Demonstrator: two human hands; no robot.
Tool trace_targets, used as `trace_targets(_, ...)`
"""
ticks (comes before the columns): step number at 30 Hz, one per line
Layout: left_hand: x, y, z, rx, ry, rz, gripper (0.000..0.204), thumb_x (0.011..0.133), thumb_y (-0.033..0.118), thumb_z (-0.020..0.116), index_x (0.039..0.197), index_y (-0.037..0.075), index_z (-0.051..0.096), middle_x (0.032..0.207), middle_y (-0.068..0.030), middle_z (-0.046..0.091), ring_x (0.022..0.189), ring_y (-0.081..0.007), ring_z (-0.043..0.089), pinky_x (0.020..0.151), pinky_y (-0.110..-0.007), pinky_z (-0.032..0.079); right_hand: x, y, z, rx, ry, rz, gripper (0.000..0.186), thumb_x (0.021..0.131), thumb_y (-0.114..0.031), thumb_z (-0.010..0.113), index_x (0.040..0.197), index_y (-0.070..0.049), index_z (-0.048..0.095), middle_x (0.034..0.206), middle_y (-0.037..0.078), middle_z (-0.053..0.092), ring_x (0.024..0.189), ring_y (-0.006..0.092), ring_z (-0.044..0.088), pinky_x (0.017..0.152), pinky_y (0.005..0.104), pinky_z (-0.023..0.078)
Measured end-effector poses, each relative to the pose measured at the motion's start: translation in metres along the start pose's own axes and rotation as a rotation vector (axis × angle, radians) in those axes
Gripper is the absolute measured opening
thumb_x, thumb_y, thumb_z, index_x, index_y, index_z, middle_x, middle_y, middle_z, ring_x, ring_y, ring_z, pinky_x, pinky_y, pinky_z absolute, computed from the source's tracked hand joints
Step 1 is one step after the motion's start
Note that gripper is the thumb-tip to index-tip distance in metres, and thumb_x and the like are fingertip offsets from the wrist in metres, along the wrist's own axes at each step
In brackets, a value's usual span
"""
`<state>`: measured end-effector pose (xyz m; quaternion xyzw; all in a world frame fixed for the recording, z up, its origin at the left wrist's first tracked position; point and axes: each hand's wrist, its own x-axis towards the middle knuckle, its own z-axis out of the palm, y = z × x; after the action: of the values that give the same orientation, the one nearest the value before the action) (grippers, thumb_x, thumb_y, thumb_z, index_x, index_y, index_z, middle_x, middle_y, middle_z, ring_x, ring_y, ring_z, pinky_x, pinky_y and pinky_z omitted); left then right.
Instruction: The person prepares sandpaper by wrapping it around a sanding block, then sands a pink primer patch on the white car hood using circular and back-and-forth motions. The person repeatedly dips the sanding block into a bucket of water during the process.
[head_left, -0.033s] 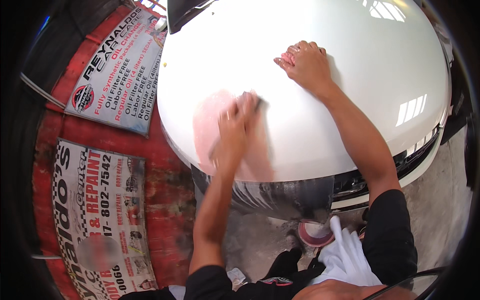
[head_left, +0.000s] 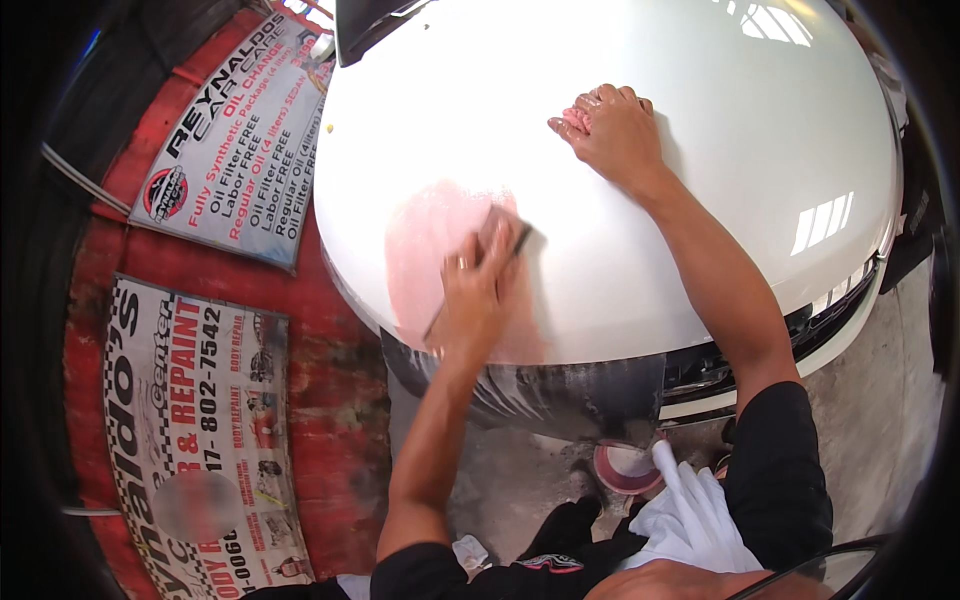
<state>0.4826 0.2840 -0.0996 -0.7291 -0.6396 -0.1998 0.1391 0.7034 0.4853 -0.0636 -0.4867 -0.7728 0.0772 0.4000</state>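
Note:
A white car hood (head_left: 700, 200) spreads out before me, with a wet, pinkish patch (head_left: 425, 240) near its left front. My left hand (head_left: 475, 290) presses a flat, dark-edged sanding block (head_left: 512, 222) against this patch, fingers stretched along it. Most of the block is under the hand, and the sheet on its underside is hidden. Farther off to the right, my right hand (head_left: 618, 135) rests on the hood, its fingers curled around a wet pink sponge (head_left: 577, 118). The two hands are well apart.
Dark, scuffed sheeting (head_left: 570, 395) hangs below the hood's front edge, beside the black grille (head_left: 700, 365). A reddish bucket (head_left: 628, 478) stands on the floor close to my legs. Printed banners (head_left: 235, 150) cover the red wall at left. White cloth (head_left: 690, 515) hangs at my front.
My left hand and the sanding block have slid a little nearer to me and to the right over the pinkish patch. My right hand stays almost where it was with the sponge.

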Motion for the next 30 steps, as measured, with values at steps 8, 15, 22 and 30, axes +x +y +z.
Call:
trace_targets(8,0.039,-0.032,-0.01,0.089,0.134,0.152,0.052,0.098,0.016,0.063,0.149,0.021,0.061,0.13,-0.0216,0.068,0.105,-0.0462,0.063,0.097,-0.059,0.048,-0.002,-0.022,0.0,0.025,0.029,-0.03,0.041,0.095,-0.052,0.069,0.101,-0.013,0.081,0.111,0.009,0.072,0.114,0.0292,0.062,0.099,0.0494,0.047)
trace_targets(15,0.082,-0.014,-0.037,0.076,-0.003,-0.2,0.055,0.096,0.017,0.066,0.15,0.021,0.06,0.132,-0.0309,0.063,0.116,-0.0497,0.06,0.1,-0.059,0.046,0.003,-0.031,-0.001,0.021,-0.001,0.011,0.042,0.094,-0.051,0.071,0.103,-0.012,0.079,0.112,0.008,0.072,0.114,0.0284,0.062,0.102,0.0471,0.046)
trace_targets(22,0.013,0.005,-0.004,0.055,0.042,0.007,0.05,0.099,0.023,0.063,0.148,0.014,0.058,0.128,-0.0268,0.067,0.122,-0.05,0.059,0.101,-0.058,0.047,0.001,-0.002,-0.007,-0.083,0.029,0.017,0.042,0.094,-0.052,0.071,0.105,-0.012,0.079,0.113,0.008,0.071,0.114,0.0282,0.062,0.101,0.0468,0.046)
trace_targets(30,-0.006,0.013,0.0,0.065,0.088,-0.095,0.048,0.101,0.028,0.062,0.147,0.015,0.06,0.131,-0.0276,0.065,0.12,-0.0495,0.058,0.103,-0.056,0.045,0.001,-0.007,-0.007,-0.04,0.047,0.01,0.039,0.095,-0.05,0.07,0.102,-0.013,0.081,0.112,0.008,0.072,0.114,0.0279,0.062,0.098,0.048,0.047)
